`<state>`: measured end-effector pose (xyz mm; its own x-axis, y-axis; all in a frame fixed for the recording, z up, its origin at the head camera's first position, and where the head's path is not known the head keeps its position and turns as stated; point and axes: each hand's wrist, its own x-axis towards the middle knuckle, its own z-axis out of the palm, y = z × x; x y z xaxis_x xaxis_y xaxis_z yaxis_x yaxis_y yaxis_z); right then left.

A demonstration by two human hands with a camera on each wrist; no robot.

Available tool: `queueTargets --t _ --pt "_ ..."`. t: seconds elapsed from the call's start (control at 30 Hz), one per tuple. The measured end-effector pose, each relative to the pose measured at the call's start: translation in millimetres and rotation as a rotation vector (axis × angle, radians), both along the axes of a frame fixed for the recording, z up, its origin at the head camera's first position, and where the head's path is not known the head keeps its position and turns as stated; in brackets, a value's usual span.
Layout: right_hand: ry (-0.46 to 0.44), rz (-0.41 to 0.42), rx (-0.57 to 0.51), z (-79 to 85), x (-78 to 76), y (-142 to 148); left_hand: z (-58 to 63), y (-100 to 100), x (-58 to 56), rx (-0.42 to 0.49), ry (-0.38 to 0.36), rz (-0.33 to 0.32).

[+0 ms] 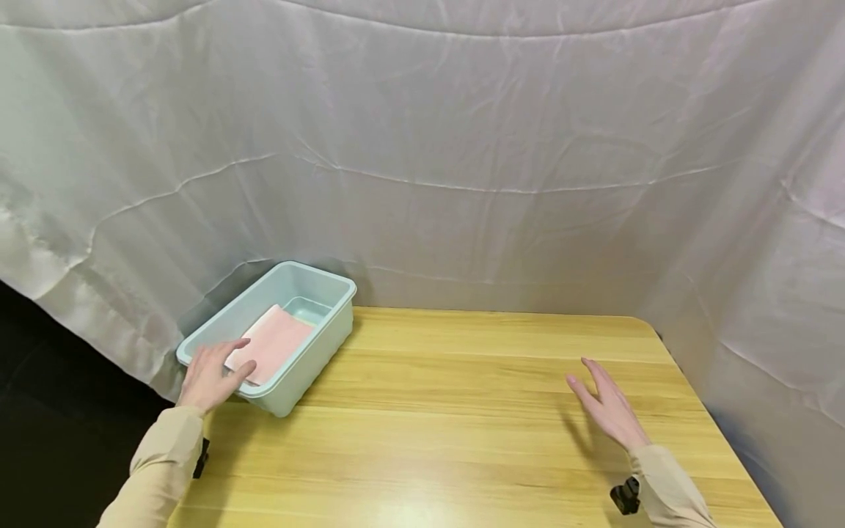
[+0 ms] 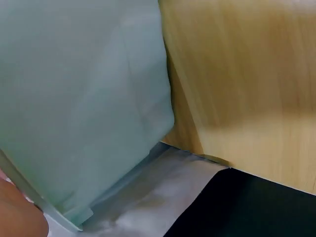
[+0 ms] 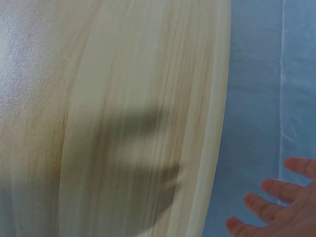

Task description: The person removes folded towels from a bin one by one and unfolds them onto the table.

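A pale blue-green plastic bin (image 1: 317,356) stands at the left of the table, angled, with its mouth up. Inside it lies a pink and white folded cloth-like sheet (image 1: 280,341). My left hand (image 1: 213,374) is at the bin's near left corner, thumb and fingers spread apart over the rim, with nothing pinched between them. In the left wrist view the bin's outer wall (image 2: 84,98) fills the left side, and a bit of the hand (image 2: 19,212) shows at the rim. My right hand (image 1: 610,411) hovers over the right of the table, fingers extended, holding nothing; its spread fingers (image 3: 266,207) show in the right wrist view.
The wooden table (image 1: 449,411) has its right edge close by my right hand. Grey curtain (image 1: 462,147) hangs behind and along both sides. A dark area (image 1: 59,425) lies off the table's left side. Each sleeve carries a small black device (image 1: 626,496) at the wrist.
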<state>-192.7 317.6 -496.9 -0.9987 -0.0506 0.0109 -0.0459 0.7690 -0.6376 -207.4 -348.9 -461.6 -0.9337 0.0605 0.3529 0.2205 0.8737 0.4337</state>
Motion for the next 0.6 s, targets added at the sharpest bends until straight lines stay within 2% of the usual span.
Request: queueTargets --t 0.17,0.37,0.5,0.6 --pt "-0.002 0.001 -0.005 -1.3 1.1 0 -3.0 5 5.1 -0.008 -0.072 0.021" --pt "-0.006 0.003 0.004 -4.4 1.0 1 -2.3 19 12.2 0.004 -0.110 0.005" --pt "-0.004 0.005 0.006 -5.9 0.8 1 0.8 30 17.1 0.043 -0.149 -0.007" --pt "-0.008 0.005 0.006 -6.3 1.0 1 1.9 32 19.3 0.095 -0.138 -0.006"
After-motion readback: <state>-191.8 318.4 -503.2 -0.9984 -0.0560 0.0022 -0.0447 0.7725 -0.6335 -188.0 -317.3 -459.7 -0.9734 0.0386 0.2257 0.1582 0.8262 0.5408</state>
